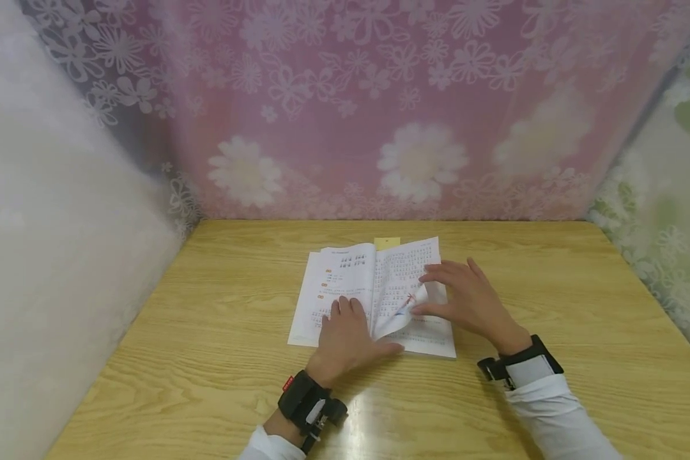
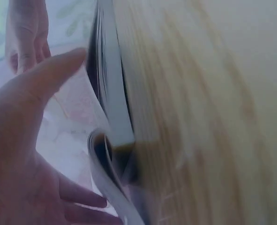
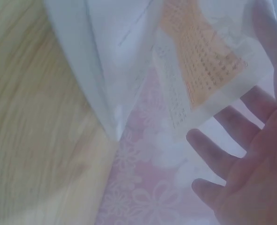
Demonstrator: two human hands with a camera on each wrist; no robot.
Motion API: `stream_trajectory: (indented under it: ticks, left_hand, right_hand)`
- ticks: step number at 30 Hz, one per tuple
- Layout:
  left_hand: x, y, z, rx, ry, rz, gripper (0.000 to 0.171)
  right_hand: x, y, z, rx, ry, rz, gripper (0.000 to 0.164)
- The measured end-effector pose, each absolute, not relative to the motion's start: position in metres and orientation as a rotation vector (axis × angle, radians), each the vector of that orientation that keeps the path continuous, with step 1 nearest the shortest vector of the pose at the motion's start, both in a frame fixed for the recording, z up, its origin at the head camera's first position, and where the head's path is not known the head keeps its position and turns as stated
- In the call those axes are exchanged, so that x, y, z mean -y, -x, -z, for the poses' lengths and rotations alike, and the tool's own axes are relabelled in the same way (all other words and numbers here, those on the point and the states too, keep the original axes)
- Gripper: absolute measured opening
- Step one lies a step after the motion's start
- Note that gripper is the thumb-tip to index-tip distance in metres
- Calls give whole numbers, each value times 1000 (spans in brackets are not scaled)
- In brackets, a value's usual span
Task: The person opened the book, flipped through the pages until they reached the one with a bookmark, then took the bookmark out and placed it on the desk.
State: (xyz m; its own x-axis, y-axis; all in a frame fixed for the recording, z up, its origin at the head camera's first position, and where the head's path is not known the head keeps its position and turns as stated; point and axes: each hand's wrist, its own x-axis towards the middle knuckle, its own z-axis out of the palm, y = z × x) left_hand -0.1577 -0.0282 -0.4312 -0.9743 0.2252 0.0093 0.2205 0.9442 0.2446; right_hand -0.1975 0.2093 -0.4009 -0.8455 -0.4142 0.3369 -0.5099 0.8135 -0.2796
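Observation:
An open book (image 1: 305, 319) with printed text lies on the wooden table. My left hand (image 1: 345, 335) rests on the lower part of its left page, fingers lying forward and thumb stretched across the bottom edge near the spine. On the other side, my right hand (image 1: 471, 300) holds a raised page (image 1: 399, 275) at its outer edge between thumb and fingers. That page curls up at its lower corner, where red and blue marks show. In the right wrist view, an orange text panel (image 3: 208, 75) shows on the lifted page.
A yellow tab (image 1: 387, 243) sticks out past the book's top edge. Around the book spreads the wood-grain table (image 1: 207, 383). Behind it hangs a pink flowered curtain (image 1: 333, 128), with pale sheets at both sides. Each wrist wears a black strap with a camera.

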Motion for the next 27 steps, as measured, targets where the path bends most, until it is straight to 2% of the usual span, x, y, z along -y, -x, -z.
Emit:
stream_trajectory:
  ticks: [3,8,10,16,19,27]
  left_hand:
    - [29,158,429,-3092,-369,-374,105]
    - [30,158,430,-3149,-400,-350,68]
    - [32,158,431,-3151,-404,-378,61]
    - [40,159,433,-3122,-415,-507,58]
    - [43,158,433,-3135,-397,-558,53]
    - [51,159,430,-3072,-249,-832,64]
  right_hand:
    - [-206,197,398,2702,-714,-531,63]
    - [-203,195,396,2682,-744,-589,67]
    - [-203,194,396,2695,-753,-612,72]
    - [-208,191,398,2722,-742,-653,83]
    - [-210,189,399,2730,-731,-703,79]
    - [-216,184,407,2780,-689,-769,63]
